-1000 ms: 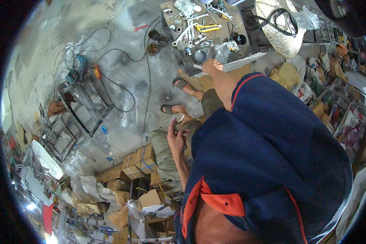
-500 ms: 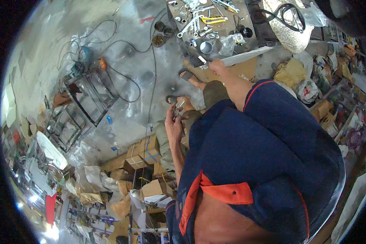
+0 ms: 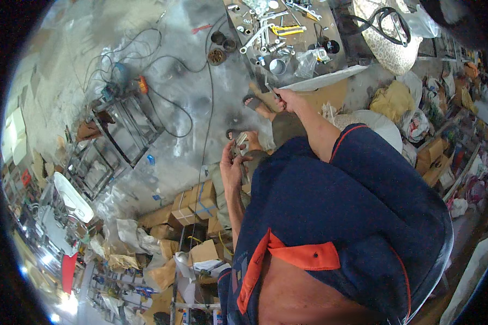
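In front of my body, my left hand (image 3: 232, 169) is raised with its fingers curled round a small, shiny pale piece (image 3: 242, 139). The piece sticks up past the fingertips, and its kind is too small to tell. Farther forward and to the right, my right hand (image 3: 288, 101) is closed on a thin tool with a narrow light tip (image 3: 269, 87). Just beyond that tip stands the workbench (image 3: 331, 57), strewn with spanners (image 3: 253, 41), a yellow-handled tool (image 3: 287, 30), a metal cup (image 3: 277, 66) and a clear plastic bag (image 3: 307, 64).
Several dark tins (image 3: 217, 56) stand on the floor left of the bench. A black cable (image 3: 207, 114) runs across the floor towards a metal frame (image 3: 127, 132). Cardboard boxes (image 3: 196, 203) lie at lower left. Bags and scrap (image 3: 391, 103) are piled on the right.
My right hand has come down and slightly nearer my body, away from the bench edge, with its tool turned. My left hand has stayed nearly still. The whole view has shifted slightly.
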{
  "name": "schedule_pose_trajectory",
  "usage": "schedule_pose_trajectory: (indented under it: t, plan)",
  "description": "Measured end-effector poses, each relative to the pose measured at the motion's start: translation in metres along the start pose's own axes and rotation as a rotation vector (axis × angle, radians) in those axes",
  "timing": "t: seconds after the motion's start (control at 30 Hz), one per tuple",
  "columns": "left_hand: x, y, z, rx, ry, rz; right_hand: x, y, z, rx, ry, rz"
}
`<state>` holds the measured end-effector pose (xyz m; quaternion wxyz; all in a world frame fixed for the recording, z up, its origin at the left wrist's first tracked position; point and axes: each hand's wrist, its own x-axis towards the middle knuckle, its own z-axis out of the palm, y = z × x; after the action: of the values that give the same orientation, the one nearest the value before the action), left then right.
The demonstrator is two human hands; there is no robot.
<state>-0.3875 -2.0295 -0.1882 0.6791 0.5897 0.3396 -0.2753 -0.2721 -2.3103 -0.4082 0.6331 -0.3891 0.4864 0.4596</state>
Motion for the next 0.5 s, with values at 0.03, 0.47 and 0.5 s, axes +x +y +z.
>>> schedule_pose_trajectory:
  t: [0.03, 0.47, 0.5]
  plan:
    - [0.001, 0.001, 0.001, 0.030, 0.017, -0.011, -0.001, 0.000, 0.001, -0.104, 0.067, -0.049]
    - [-0.012, -0.017, -0.011, -0.111, 0.124, 0.016, 0.073, -0.010, -0.022, -1.106, 0.328, -0.136]
    - [-0.012, -0.021, -0.014, -0.113, 0.133, 0.034, 0.074, -0.008, -0.024, -1.077, 0.318, -0.163]
